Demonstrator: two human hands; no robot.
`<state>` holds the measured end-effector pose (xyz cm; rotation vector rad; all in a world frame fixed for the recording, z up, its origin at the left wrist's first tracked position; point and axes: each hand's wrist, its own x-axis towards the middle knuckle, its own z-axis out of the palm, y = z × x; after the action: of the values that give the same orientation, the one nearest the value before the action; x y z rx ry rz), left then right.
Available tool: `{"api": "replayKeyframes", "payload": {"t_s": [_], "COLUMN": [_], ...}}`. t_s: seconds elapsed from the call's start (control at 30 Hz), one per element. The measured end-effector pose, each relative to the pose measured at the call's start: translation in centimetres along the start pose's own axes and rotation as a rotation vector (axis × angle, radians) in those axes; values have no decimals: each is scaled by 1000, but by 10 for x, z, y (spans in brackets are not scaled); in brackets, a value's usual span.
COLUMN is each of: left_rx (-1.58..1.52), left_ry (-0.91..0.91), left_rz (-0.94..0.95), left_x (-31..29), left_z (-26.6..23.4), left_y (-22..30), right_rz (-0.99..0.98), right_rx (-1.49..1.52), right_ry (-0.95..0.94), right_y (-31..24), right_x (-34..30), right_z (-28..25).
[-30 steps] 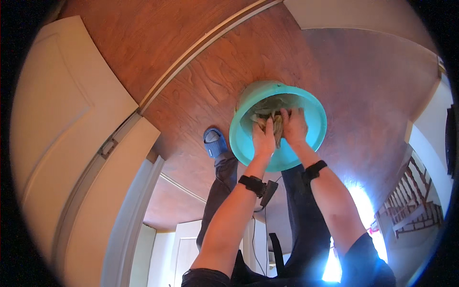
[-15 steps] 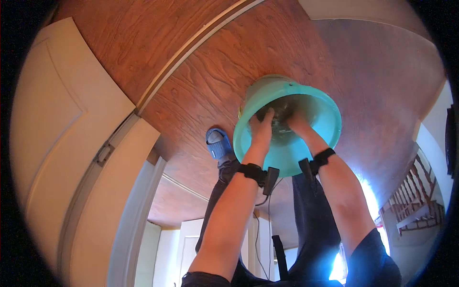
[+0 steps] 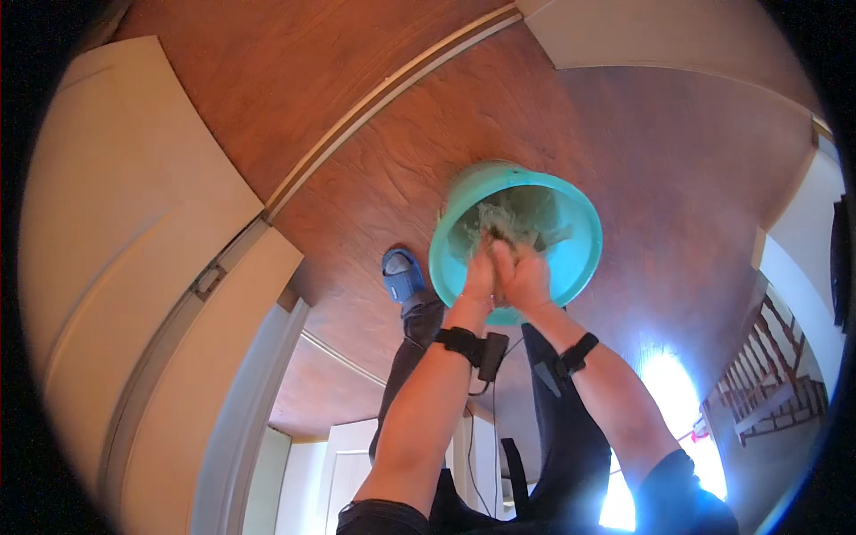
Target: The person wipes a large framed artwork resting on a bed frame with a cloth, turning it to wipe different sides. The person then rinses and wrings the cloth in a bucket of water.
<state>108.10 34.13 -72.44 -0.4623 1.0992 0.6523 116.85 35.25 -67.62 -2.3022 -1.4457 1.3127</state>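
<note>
A turquoise bucket (image 3: 581, 250) stands on the floor in front of me, its mouth tilted toward me in the view. My left hand (image 3: 480, 270) and my right hand (image 3: 526, 275) are brought close together over its mouth, fingers curled inward. Between them is a small dark, wet-looking bit of something whose kind I cannot make out. Water (image 3: 496, 216) splashes up in streaks just beyond my fingertips, inside the bucket. Each forearm wears a black strap with a small device.
A foot in a blue slipper (image 3: 403, 278) stands left of the bucket. White doors (image 3: 134, 223) line the left side, and a floor strip (image 3: 392, 82) crosses the brown wood-patterned floor (image 3: 383, 178). Stair railings (image 3: 771, 357) are at the right, with a thin cable hanging near my legs.
Both hands have risen from deep in the bucket, where they were apart, and come together nearer the rim. Water is now splashing. The bucket appears slightly lower and further left.
</note>
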Motion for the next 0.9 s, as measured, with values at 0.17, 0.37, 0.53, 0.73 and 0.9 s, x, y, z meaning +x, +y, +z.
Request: {"api": "replayKeyframes", "payload": {"t_s": [0.17, 0.37, 0.53, 0.73, 0.9], "left_rx": [614, 1215, 1148, 467, -54], "left_ry": [295, 582, 551, 190, -181], "left_rz": [375, 655, 495, 223, -28], "left_x": [-4, -2, 45, 37, 22], "left_z": [12, -4, -2, -11, -16], "left_y": [-8, -5, -23, 10, 12], "right_rz": [122, -96, -42, 200, -10], "right_rx": [-331, -562, -781, 272, 484], "right_ry": [-14, -104, -497, -206, -90], "right_y": [21, 37, 150, 50, -27], "right_x": [61, 69, 97, 41, -30], "right_z": [3, 17, 51, 7, -26]}}
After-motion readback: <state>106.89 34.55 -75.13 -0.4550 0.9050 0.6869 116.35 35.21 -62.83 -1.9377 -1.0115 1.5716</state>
